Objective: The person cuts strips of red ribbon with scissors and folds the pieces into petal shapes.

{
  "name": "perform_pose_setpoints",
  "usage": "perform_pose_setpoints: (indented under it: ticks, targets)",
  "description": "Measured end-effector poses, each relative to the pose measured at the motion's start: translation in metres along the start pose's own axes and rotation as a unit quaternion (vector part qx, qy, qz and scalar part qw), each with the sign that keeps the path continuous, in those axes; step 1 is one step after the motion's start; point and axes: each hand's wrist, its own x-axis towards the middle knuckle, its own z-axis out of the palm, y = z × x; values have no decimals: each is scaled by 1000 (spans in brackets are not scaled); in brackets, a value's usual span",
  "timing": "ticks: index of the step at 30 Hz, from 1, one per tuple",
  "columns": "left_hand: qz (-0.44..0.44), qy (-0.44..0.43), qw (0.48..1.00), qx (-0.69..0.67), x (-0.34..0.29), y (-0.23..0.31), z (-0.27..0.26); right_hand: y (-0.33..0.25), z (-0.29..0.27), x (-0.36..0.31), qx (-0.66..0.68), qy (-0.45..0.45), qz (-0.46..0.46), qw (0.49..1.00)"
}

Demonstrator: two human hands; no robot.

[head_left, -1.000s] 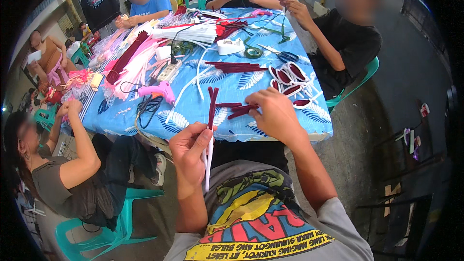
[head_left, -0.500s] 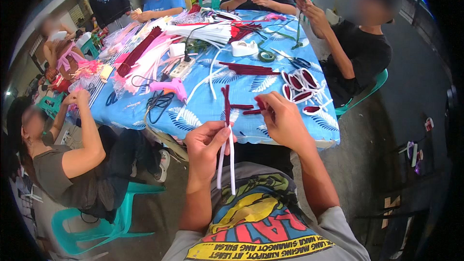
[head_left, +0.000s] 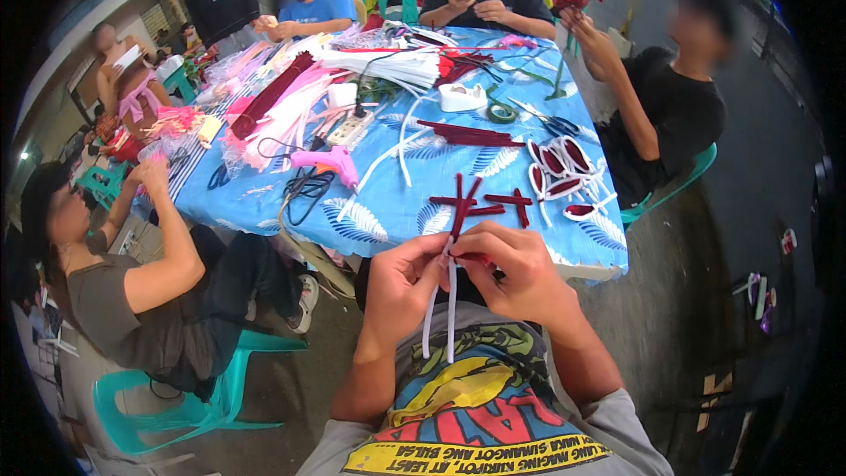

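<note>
My left hand [head_left: 398, 280] pinches two white pipe cleaners [head_left: 452, 322] whose lower ends hang over my shirt. Dark red pipe cleaner pieces [head_left: 460, 210] stick up above the fingers, their tips spread apart. Against these fingers, my right hand [head_left: 520, 275] closes on the join between red and white. A short dark red pipe cleaner [head_left: 477, 258] shows in its grasp. My fingertips partly hide the join. Just beyond, on the blue leaf-print tablecloth [head_left: 388, 203], lie several cut dark red pieces [head_left: 520, 209].
White-edged dark red loops [head_left: 564, 167], scissors [head_left: 555, 122], green tape [head_left: 502, 112] and a white tape dispenser [head_left: 463, 98] lie to the right. A pink glue gun [head_left: 326, 163], its cord and a power strip [head_left: 350, 130] lie left. Several people sit around the table.
My right hand has come from above the cut pieces, leftward and nearer, to meet my left hand at the pipe cleaners. The whole view has shifted slightly.
</note>
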Motion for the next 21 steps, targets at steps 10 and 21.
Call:
perform_pose_setpoints:
  ticks: [10,21]
  targets:
    - [-88,-22,986,143,1,14,5,-7,-1,-3,-172,-36,-72,982]
    - [-95,-89,989,76,4,2,5,6,4,-20,-234,4,-49,971]
